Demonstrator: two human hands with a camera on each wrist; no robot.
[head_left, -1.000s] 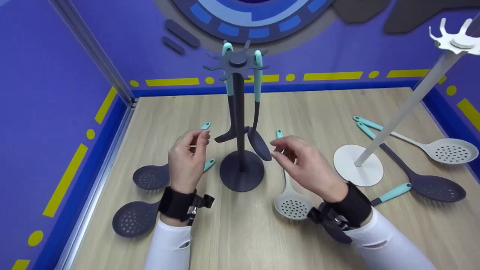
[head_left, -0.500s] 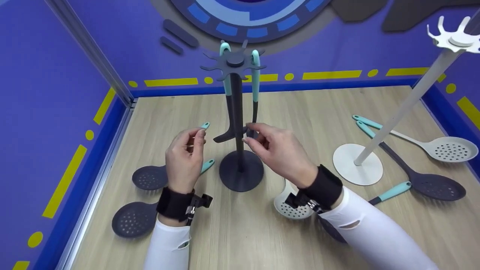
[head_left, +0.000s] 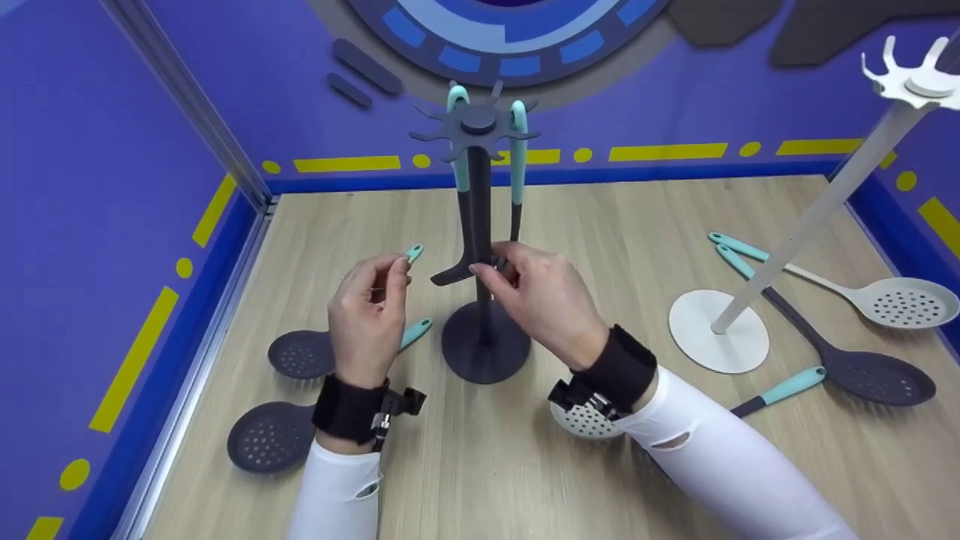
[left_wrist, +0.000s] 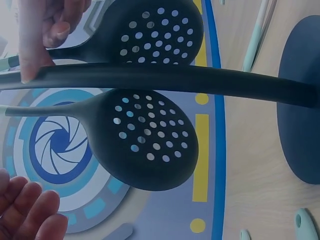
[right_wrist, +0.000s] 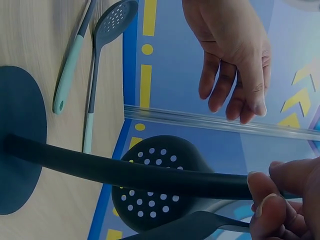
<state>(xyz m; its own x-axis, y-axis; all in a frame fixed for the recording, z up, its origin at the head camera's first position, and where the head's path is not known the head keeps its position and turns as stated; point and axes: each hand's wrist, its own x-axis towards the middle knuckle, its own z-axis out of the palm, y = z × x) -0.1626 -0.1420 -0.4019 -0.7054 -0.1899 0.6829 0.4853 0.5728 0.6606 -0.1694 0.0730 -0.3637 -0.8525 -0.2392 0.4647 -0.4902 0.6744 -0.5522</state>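
Note:
A dark grey utensil stand [head_left: 480, 206] rises from a round base, its pole upright and hooks fanned at the top. Two dark skimmers with teal handles hang from it; in the left wrist view one skimmer [left_wrist: 155, 142] shows below the pole and another skimmer [left_wrist: 150, 32] above it. My right hand [head_left: 536, 289] grips the pole low down, thumb in front and fingers behind, overlapping the right skimmer's head. To the left of the stand my left hand [head_left: 371, 311] hovers with loosely curled fingers, holding nothing; the right wrist view shows that left hand [right_wrist: 232, 55] apart from the pole.
Two dark skimmers [head_left: 270, 437] lie at the left. A light skimmer [head_left: 586, 421] lies partly under my right forearm. A white stand [head_left: 718, 330] stands at the right, near another light skimmer [head_left: 907, 302] and a dark one [head_left: 879, 376]. Blue panels enclose the wooden table [head_left: 480, 472].
My right hand has moved left from beside the hanging skimmer's head to the stand's pole and now grips it. My left hand has stayed nearly still.

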